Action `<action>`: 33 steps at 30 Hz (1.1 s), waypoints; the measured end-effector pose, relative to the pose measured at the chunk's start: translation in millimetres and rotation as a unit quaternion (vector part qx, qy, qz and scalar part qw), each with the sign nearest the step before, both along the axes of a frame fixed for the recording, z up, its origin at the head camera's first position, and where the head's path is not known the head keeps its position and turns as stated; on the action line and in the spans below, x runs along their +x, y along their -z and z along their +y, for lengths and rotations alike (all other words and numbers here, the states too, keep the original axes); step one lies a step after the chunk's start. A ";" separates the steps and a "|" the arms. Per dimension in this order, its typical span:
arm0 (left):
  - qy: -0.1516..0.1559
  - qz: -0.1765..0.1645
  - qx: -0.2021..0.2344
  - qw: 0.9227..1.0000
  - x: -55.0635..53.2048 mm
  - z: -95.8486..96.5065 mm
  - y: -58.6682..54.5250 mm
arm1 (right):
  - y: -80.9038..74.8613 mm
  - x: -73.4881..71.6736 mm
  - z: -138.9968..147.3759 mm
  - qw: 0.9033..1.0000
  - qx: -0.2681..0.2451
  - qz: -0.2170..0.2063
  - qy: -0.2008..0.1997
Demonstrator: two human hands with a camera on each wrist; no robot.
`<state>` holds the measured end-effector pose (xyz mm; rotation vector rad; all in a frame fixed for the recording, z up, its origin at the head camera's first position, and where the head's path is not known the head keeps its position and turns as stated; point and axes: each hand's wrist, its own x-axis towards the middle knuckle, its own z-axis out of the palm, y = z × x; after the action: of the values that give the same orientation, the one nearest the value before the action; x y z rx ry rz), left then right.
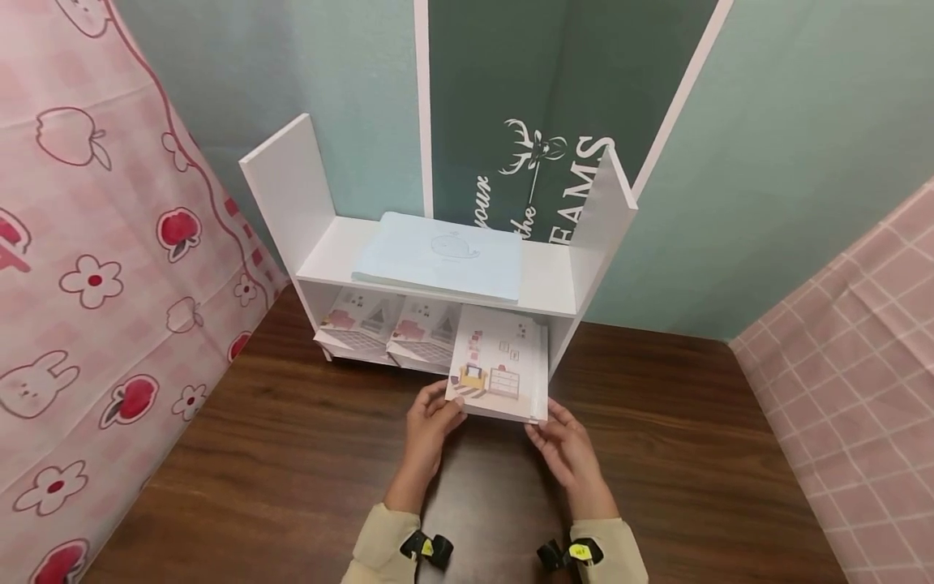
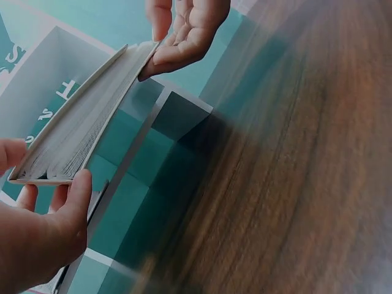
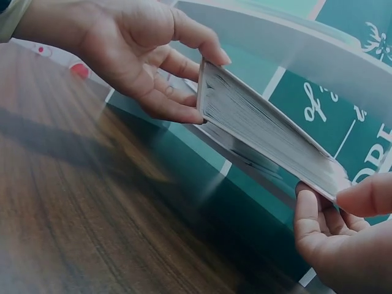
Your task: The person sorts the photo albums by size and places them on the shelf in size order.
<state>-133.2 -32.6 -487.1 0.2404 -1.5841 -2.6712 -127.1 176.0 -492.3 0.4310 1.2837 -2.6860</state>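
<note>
A photo album (image 1: 496, 365) with a pale illustrated cover of furniture projects from the right part of the lower level of a white shelf (image 1: 438, 302). My left hand (image 1: 430, 418) pinches its front left corner, thumb on the cover and fingers beneath. At the front right corner, my right hand (image 1: 567, 446) grips the edge. Both wrist views show the thick page block (image 2: 76, 116) between two stiff covers. Beside it on the same level lean two similar albums, the left one (image 1: 357, 324) and the middle one (image 1: 422, 334). The shelf hides the held album's back end.
A pale blue folded item (image 1: 445, 255) with a whale drawing lies on the upper board. White side panels (image 1: 288, 186) rise at both ends. The shelf stands on a dark wood table (image 1: 657, 438). Pink patterned cloths hang left and right, with a green wall covering behind.
</note>
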 end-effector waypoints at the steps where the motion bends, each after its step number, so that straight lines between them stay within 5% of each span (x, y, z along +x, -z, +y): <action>1: -0.006 0.001 0.001 1.000 -1.5 1.9 0.2 | 0.0 -1.6 0.6 1.000 0.000 0.000 0.000; 11: -0.069 -0.006 0.010 0.998 -21.5 13.3 6.4 | 3.5 -21.2 2.2 1.000 -0.002 0.006 0.007; 20: -0.107 -0.025 -0.039 0.993 -21.2 17.3 -17.1 | 8.9 -35.4 -2.2 0.999 -0.007 0.007 0.036; 33: -0.110 -0.035 -0.010 0.993 -32.0 21.6 -18.6 | 14.0 -48.3 -8.1 0.996 -0.029 0.005 0.084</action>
<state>-165.1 -11.0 -468.6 0.4836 -1.5039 -2.5033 -175.4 167.9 -506.3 0.5416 1.2187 -2.8594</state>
